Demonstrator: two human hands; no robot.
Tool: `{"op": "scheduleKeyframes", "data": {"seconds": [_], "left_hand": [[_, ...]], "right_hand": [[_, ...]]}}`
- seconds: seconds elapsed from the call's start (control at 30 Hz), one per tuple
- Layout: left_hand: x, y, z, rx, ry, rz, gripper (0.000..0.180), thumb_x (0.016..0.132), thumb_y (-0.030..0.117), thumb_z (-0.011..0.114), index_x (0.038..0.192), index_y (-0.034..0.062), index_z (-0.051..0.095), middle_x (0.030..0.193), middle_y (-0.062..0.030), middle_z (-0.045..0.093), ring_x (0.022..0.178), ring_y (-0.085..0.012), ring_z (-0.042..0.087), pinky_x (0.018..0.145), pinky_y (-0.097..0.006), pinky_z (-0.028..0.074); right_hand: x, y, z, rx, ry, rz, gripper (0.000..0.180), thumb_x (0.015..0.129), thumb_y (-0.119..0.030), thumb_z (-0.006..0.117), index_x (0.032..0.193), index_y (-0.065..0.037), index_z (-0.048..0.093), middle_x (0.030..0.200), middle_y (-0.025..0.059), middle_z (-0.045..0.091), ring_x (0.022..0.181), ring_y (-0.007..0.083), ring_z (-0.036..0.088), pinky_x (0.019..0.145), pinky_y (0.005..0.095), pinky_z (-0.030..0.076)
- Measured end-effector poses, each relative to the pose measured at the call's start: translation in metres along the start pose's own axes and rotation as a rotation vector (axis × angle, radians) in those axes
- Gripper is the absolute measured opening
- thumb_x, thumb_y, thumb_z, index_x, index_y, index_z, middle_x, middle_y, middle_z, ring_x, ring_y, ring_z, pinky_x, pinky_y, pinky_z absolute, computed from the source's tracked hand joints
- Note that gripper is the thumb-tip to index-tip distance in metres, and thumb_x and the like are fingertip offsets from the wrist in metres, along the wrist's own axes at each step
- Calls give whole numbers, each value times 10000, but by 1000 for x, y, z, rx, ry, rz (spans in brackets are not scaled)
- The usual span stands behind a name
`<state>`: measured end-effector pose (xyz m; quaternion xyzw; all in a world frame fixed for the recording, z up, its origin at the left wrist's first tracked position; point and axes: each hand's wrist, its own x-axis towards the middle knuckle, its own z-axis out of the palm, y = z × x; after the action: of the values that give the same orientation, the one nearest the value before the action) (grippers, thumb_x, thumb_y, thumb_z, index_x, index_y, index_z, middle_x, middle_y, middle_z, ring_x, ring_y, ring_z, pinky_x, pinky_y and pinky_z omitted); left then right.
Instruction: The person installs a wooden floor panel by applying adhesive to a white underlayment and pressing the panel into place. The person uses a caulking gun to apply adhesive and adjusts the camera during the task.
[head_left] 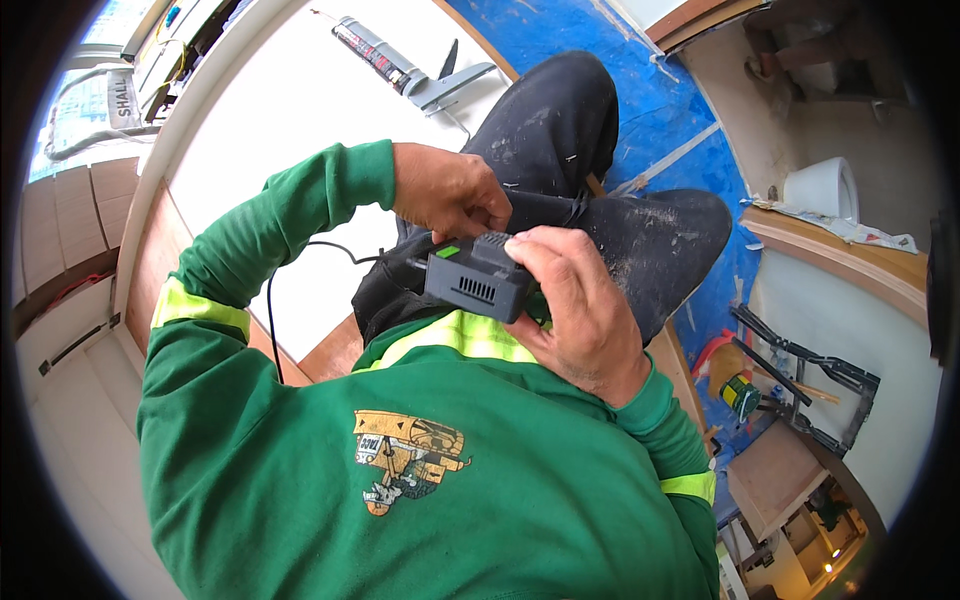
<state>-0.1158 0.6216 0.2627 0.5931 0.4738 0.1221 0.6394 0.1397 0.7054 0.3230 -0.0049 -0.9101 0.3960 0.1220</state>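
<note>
My right hand grips a black battery charger, a boxy unit with vent slots on its side and a green tab on top. The thumb lies under it and the fingers press on its ridged far end. A thin black cord runs in from the left toward the charger. My left hand is just beyond it, over my lap, with fingers curled together. What those fingertips hold, if anything, is hidden. Farther off, a caulking gun with a cartridge in it lies on the white board.
Blue protective sheeting covers the floor ahead and to the right. A white bucket-like vessel stands at the far right. Below it are a folded black metal frame and a green tin. Wooden edging borders the right side.
</note>
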Motion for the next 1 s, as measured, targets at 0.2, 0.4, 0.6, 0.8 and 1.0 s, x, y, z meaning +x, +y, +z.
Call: {"op": "scheduleKeyframes", "data": {"seconds": [0.2, 0.4, 0.6, 0.8, 1.0], "left_hand": [[-6, 1, -5, 81, 47, 73, 187, 1000, 151, 758, 1106, -1, 781, 865, -104, 789, 766, -193, 779, 695, -348, 622], [-21, 21, 3, 367, 206, 133, 157, 972, 148, 759, 1063, 24, 787, 957, -137, 784, 849, -328, 777, 781, -427, 637], [-39, 35, 12, 470, 304, 93, 124, 956, 135, 748, 990, 16, 756, 956, -131, 763, 872, -370, 770, 799, -485, 631], [-48, 36, 16, 480, 320, 110, 129, 951, 150, 761, 991, 27, 763, 958, -138, 760, 890, -381, 761, 816, -484, 623], [-41, 23, 15, 446, 326, 131, 130, 950, 137, 759, 1009, 23, 775, 967, -145, 781, 890, -367, 764, 805, -472, 616]], "right_hand": [[-2, -10, 10, -91, -149, 39, 669, 783, -25, 842, 1398, 41, 587, 1261, 180, 602, 1188, 363, 670, 1039, 458, 587], [0, -19, 17, -254, -232, -6, 516, 900, -123, 748, 1398, -13, 669, 1200, 145, 645, 1188, 341, 680, 1051, 469, 557], [6, -27, 13, -451, -242, -54, 465, 966, -220, 696, 1387, -24, 694, 1228, 111, 639, 1138, 287, 653, 932, 448, 533], [12, -34, 11, -386, -271, 112, 475, 971, -297, 773, 1360, -35, 696, 1153, 86, 592, 1035, 263, 631, 837, 415, 515], [13, -28, 22, -331, -143, 238, 379, 927, -238, 814, 1254, -73, 718, 1122, 76, 573, 1040, 254, 638, 809, 399, 505]]}}
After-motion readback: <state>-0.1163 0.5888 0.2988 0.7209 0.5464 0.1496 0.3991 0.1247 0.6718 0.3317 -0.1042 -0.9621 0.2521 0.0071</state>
